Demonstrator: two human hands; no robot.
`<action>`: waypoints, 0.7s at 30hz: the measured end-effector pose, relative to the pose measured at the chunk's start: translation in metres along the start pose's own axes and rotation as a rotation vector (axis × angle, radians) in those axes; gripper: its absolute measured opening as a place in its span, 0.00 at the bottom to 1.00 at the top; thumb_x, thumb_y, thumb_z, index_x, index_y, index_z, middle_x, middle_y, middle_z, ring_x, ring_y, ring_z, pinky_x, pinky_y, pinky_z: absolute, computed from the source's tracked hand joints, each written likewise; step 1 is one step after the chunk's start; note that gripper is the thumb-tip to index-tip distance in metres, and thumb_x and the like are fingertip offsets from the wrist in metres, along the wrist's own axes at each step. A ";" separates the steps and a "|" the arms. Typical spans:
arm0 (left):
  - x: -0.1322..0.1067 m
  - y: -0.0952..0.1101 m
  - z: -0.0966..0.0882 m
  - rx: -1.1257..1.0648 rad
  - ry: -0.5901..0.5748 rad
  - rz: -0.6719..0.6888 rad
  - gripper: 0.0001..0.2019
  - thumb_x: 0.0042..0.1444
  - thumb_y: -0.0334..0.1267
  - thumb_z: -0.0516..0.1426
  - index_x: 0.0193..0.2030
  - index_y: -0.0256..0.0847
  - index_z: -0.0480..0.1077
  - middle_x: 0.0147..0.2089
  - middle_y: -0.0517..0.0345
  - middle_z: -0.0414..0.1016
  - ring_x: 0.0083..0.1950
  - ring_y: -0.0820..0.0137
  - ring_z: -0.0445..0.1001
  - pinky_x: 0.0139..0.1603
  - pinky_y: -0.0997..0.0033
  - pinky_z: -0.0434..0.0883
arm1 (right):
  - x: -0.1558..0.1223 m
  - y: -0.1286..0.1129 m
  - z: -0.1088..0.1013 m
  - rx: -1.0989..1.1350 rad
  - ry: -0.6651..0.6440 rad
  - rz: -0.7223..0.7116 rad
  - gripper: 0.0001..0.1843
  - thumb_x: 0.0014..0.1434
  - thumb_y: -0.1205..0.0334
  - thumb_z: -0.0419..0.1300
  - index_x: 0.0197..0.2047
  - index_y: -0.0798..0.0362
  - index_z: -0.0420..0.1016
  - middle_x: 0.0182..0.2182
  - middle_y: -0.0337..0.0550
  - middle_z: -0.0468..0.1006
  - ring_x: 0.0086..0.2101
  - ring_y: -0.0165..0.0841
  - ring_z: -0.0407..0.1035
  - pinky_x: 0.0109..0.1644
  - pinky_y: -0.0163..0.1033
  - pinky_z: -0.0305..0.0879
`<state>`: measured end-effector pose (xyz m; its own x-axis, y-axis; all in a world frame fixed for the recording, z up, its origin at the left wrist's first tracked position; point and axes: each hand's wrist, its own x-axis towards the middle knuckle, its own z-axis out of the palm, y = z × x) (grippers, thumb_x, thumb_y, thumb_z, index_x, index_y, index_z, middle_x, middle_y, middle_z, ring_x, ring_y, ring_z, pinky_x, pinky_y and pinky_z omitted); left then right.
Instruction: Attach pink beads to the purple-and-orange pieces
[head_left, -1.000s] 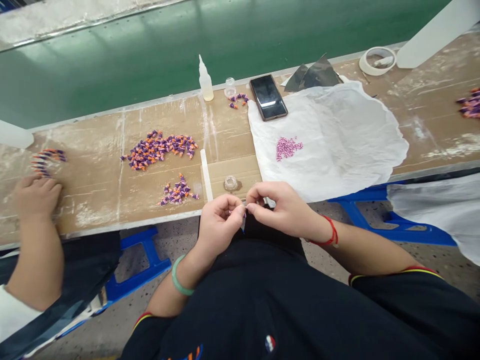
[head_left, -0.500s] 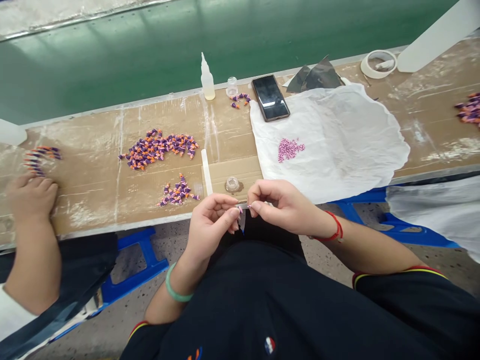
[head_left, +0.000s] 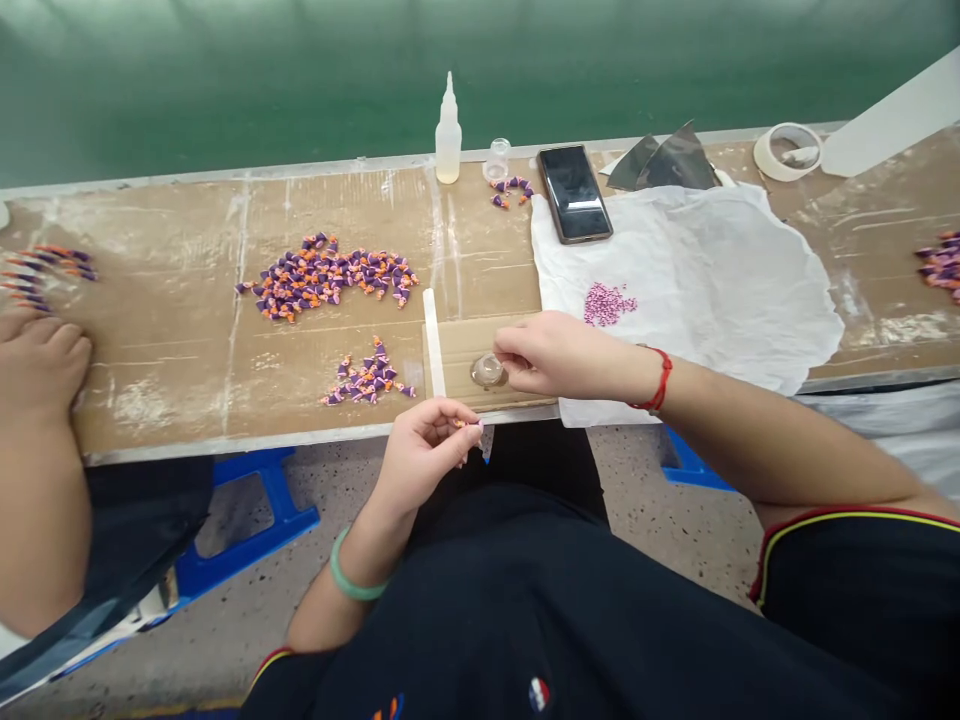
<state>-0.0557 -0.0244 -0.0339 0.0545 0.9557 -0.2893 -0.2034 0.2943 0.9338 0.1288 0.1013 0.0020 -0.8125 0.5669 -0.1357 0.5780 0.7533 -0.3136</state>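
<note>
The right hand [head_left: 570, 358] was the nearer to the small clear cup [head_left: 488, 371] on the cardboard sheet [head_left: 457, 350], its narrowly closed fingers [head_left: 504, 352] pointing leftward at the cup's upper edge, while the left hand [head_left: 420, 455] pinched a tiny bead [head_left: 466, 424] below it.

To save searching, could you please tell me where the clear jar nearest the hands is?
In the head view, the clear jar sits on cardboard near the table's front edge, at the fingertips of the right hand.

squeeze bottle [head_left: 448, 135] left of phone [head_left: 574, 193], phone behind sheet [head_left: 697, 290]; beads [head_left: 609, 304] on sheet
</note>
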 end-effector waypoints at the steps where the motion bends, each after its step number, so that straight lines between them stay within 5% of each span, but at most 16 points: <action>1: 0.001 -0.001 -0.002 0.002 0.002 0.002 0.08 0.48 0.36 0.68 0.30 0.36 0.74 0.21 0.63 0.73 0.19 0.80 0.67 0.20 0.82 0.65 | 0.002 -0.001 -0.001 -0.040 -0.028 -0.001 0.09 0.58 0.64 0.52 0.27 0.54 0.66 0.21 0.40 0.67 0.23 0.29 0.50 0.29 0.37 0.43; 9: 0.003 -0.006 -0.006 -0.009 0.001 0.013 0.07 0.49 0.37 0.67 0.30 0.37 0.75 0.22 0.62 0.73 0.20 0.79 0.68 0.21 0.81 0.66 | 0.010 -0.013 -0.007 -0.239 -0.165 0.028 0.11 0.60 0.64 0.51 0.29 0.56 0.72 0.22 0.45 0.72 0.22 0.30 0.50 0.28 0.37 0.43; 13: 0.002 -0.006 -0.004 -0.056 0.022 -0.002 0.09 0.47 0.37 0.69 0.30 0.37 0.74 0.23 0.62 0.75 0.21 0.78 0.71 0.21 0.81 0.69 | 0.010 -0.010 -0.009 -0.178 -0.116 0.019 0.10 0.58 0.64 0.52 0.26 0.54 0.69 0.20 0.43 0.69 0.22 0.30 0.51 0.29 0.38 0.43; 16: 0.002 -0.005 -0.002 -0.132 0.053 0.008 0.13 0.45 0.40 0.71 0.29 0.37 0.74 0.24 0.59 0.78 0.21 0.76 0.75 0.21 0.81 0.71 | 0.004 -0.009 -0.013 0.053 0.000 0.013 0.08 0.56 0.65 0.54 0.25 0.52 0.64 0.19 0.38 0.67 0.21 0.28 0.53 0.28 0.36 0.46; 21: -0.002 0.009 0.004 -0.300 0.071 0.116 0.15 0.44 0.43 0.73 0.29 0.38 0.74 0.28 0.58 0.83 0.23 0.73 0.79 0.21 0.81 0.75 | -0.014 -0.027 -0.020 0.809 0.049 0.087 0.09 0.61 0.60 0.57 0.30 0.51 0.63 0.28 0.40 0.76 0.31 0.31 0.71 0.33 0.33 0.61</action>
<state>-0.0535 -0.0237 -0.0236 -0.0516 0.9766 -0.2087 -0.4839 0.1584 0.8606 0.1262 0.0795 0.0308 -0.7525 0.6399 -0.1555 0.3898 0.2425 -0.8884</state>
